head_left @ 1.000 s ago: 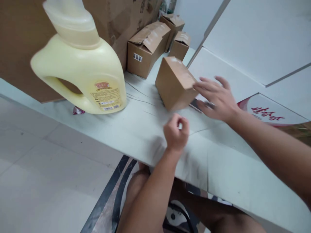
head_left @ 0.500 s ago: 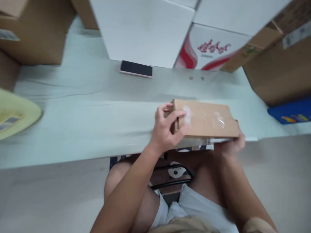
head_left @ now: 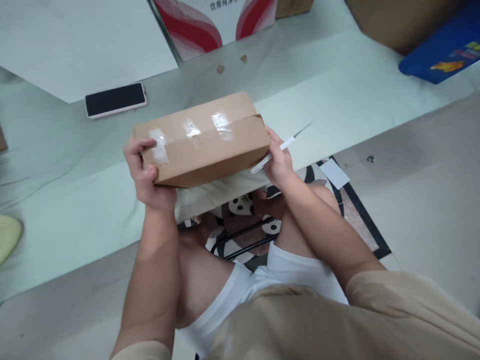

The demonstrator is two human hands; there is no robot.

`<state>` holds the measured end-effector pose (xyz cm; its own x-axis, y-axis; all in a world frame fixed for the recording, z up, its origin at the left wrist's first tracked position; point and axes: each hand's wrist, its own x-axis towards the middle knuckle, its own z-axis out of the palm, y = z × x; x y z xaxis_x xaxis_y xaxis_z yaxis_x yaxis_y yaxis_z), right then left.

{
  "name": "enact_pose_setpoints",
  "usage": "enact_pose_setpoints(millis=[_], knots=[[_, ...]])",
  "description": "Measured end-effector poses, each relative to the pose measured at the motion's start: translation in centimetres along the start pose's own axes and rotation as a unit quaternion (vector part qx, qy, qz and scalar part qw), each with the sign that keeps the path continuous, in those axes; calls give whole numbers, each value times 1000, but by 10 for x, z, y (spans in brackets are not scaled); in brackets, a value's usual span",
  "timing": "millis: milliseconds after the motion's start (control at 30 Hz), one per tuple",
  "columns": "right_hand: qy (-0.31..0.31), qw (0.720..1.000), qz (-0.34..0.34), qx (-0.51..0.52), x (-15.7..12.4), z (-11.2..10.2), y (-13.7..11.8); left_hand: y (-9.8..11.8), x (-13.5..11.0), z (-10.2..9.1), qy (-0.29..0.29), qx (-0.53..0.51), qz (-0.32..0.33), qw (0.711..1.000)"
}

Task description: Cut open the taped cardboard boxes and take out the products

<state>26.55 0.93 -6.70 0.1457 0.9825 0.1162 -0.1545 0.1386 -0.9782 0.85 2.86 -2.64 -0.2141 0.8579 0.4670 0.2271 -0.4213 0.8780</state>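
A brown cardboard box [head_left: 210,155] with several clear tape patches on its top is held tilted over the table's front edge. My left hand [head_left: 144,170] grips its left end, thumb and fingers pressed on the top and side. At the right end, my right hand [head_left: 279,157] is closed around a white utility knife [head_left: 288,143] and rests against the box. The knife's thin blade is out and points up to the right, away from the box. The right fingertips are partly hidden behind the box and knife.
A phone [head_left: 115,100] lies on the pale green table [head_left: 67,210] before a white carton [head_left: 90,45]. Two small brown bits [head_left: 220,69] lie near a red-and-white carton [head_left: 210,25]. A blue package [head_left: 442,50] stands right; a panda-patterned mat [head_left: 360,220] covers the floor below.
The box has been lifted and turned, its right end now higher. The knife has come into clear sight in my right hand. The view has shifted right.
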Motion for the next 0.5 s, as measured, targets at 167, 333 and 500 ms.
enact_pose_setpoints(millis=[167, 333, 500], knots=[[-14, 999, -17, 25, -1, 1, -1, 15, -11, 6, 16, -48, 9, 999], [7, 999, -44, 0, -3, -7, 14, 25, -38, 7, 33, -75, -23, 996], [35, 995, -96, -9, -8, -16, 47, 27, -63, 6, 40, -121, -75, 989]])
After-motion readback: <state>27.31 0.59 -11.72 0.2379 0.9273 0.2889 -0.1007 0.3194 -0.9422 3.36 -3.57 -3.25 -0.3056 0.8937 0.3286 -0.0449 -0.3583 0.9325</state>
